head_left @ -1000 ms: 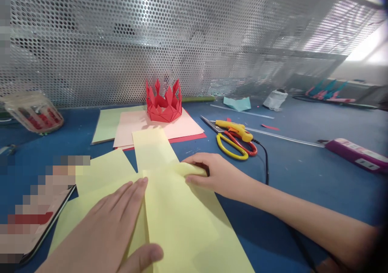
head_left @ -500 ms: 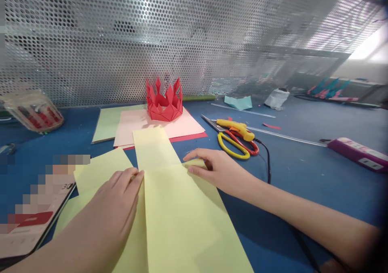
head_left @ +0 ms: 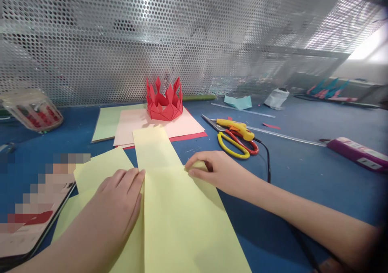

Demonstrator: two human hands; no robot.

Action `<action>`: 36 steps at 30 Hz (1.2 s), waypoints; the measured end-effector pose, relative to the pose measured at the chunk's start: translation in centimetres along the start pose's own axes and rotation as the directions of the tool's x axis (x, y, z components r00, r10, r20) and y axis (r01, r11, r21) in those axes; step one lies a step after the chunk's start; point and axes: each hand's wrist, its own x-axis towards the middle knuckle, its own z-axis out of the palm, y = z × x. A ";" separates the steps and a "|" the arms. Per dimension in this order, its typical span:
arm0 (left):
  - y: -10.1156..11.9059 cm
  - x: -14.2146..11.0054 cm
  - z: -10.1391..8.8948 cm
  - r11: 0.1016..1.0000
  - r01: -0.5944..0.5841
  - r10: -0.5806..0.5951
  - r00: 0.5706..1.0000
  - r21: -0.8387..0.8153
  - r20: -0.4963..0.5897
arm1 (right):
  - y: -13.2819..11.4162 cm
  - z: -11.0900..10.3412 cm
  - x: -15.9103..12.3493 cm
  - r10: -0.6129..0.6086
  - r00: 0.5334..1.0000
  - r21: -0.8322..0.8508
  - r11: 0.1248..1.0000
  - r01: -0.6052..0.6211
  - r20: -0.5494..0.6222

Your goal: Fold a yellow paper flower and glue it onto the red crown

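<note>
A long pale-yellow sheet of paper (head_left: 184, 220) lies in front of me, with a narrower pale-yellow strip (head_left: 156, 145) reaching out beyond its far end. My left hand (head_left: 121, 196) is closed at the sheet's left edge, fingertips at the far corner. At the right corner my right hand (head_left: 215, 169) pinches the paper's edge between thumb and fingers, and a bit of yellow shows inside the curl of the hand. More yellow paper (head_left: 104, 166) sits beneath and beside my left hand. The underside of the sheet is hidden.
A red paper crown (head_left: 165, 105) stands on pink paper (head_left: 130, 125) at the back. Scissors (head_left: 233, 143) and a yellow glue gun (head_left: 236, 128) lie right of centre. A phone (head_left: 39, 224), a clear jar (head_left: 34, 111) and a purple power strip (head_left: 357, 154) flank the work.
My right hand has drawn slightly toward me and its index finger is more bent, nearer the thumb. The left hand has barely shifted at the sheet's edge.
</note>
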 end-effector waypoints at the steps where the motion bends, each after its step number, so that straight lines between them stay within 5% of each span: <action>1: 0.1 -0.1 0.1 0.999 -0.022 0.022 1.000 0.027 -0.009 | 0.0 0.0 0.0 0.000 1.000 -0.004 1.000 0.000 -0.001; 13: 1.0 -0.5 -0.1 0.961 -0.121 0.164 0.974 0.250 -0.156 | 0.0 -0.3 0.1 0.015 1.000 -0.069 0.997 -0.014 0.008; 17: 0.5 -2.6 1.3 0.978 -0.140 0.166 0.971 0.152 -0.174 | 0.2 -0.5 0.1 0.015 1.000 -0.101 0.995 -0.013 0.016; 21: -1.1 -5.2 2.5 0.982 -0.143 0.140 0.990 -0.126 -0.033 | 0.2 -0.7 0.1 0.014 1.000 -0.104 0.994 -0.012 0.012; 23: -1.6 -5.5 2.4 0.985 -0.106 0.117 0.990 -0.136 0.079 | 0.2 -0.8 0.1 0.010 1.000 -0.097 0.995 -0.010 0.007; 32: -1.3 -1.9 0.7 0.958 0.113 -0.062 0.979 -0.262 0.195 | 1.3 -0.7 1.1 0.048 0.990 -0.003 0.999 -0.049 -0.135; 36: -1.3 -1.0 -0.8 0.932 0.232 -0.112 0.915 -0.278 0.387 | 2.0 -0.6 1.4 0.061 0.993 0.029 0.998 -0.058 -0.104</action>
